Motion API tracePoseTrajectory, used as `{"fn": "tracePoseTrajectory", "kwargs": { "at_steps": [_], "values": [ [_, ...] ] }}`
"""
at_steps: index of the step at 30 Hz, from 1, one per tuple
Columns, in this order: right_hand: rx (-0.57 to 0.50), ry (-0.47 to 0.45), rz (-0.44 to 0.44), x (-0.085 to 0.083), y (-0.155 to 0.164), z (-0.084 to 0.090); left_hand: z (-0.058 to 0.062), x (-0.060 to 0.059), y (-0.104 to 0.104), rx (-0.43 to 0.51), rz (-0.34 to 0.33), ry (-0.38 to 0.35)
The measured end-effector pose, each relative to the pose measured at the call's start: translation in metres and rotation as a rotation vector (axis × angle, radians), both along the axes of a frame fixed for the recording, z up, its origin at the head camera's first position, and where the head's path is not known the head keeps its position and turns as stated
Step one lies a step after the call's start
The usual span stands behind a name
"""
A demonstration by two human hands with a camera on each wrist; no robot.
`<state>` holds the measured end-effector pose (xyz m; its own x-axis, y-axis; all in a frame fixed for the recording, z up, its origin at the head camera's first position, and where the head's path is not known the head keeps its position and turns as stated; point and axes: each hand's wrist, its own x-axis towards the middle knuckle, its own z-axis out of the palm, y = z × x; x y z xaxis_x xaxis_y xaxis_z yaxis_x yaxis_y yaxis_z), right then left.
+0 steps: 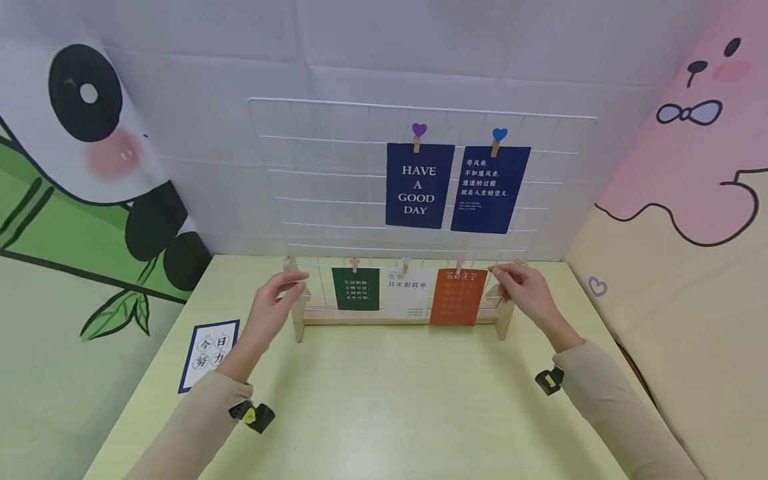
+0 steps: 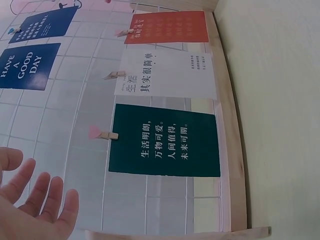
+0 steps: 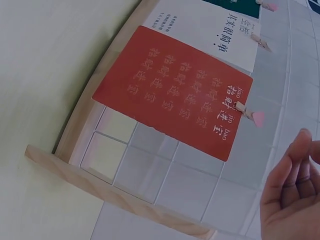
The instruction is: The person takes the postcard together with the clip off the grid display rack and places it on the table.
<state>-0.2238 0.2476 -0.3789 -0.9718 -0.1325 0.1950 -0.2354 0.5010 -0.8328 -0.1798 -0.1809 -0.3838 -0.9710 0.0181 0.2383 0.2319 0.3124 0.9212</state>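
Note:
A white wire grid (image 1: 336, 198) stands upright in a wooden base (image 1: 360, 320). Heart-topped clips hold cards on it: two navy cards (image 1: 420, 187) higher up, and a green card (image 1: 356, 300), a white card (image 1: 405, 293) and a red card (image 1: 459, 300) along the bottom. My left hand (image 1: 276, 307) is at the grid's left end, fingers loosely bent, with nothing seen between them in the left wrist view. At the right end, beside the red card, is my right hand (image 1: 531, 290), fingers curved and thumb near the index finger. No held thing shows; whether the fingertips touch the wire is unclear.
A blue-bordered white card (image 1: 209, 353) lies on the pale wooden table (image 1: 384, 400) at the left, near my left forearm. A grey backdrop stands behind the grid, and printed cartoon panels flank both sides. Each sleeve carries a small black wrist device (image 1: 549, 380).

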Motion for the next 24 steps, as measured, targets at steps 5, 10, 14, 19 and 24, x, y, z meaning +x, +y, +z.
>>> {"fn": "tracePoseTrajectory", "kwargs": {
  "at_steps": [5,10,14,19,24],
  "values": [
    [-0.011,-0.022,0.01,0.006,-0.012,0.013,0.002,-0.003,0.009,0.009,-0.02,-0.008],
    [-0.008,-0.001,0.023,0.005,-0.017,0.016,0.002,-0.005,0.015,-0.003,-0.018,-0.014],
    [-0.023,0.009,0.053,0.002,-0.018,0.015,0.002,-0.007,0.019,-0.015,-0.027,-0.021],
    [-0.014,0.023,0.063,0.013,-0.029,0.033,0.006,-0.007,0.024,-0.018,-0.04,-0.019],
    [-0.019,0.034,0.048,0.016,-0.037,0.04,0.008,-0.01,0.031,-0.025,-0.036,-0.003]
  ]
}}
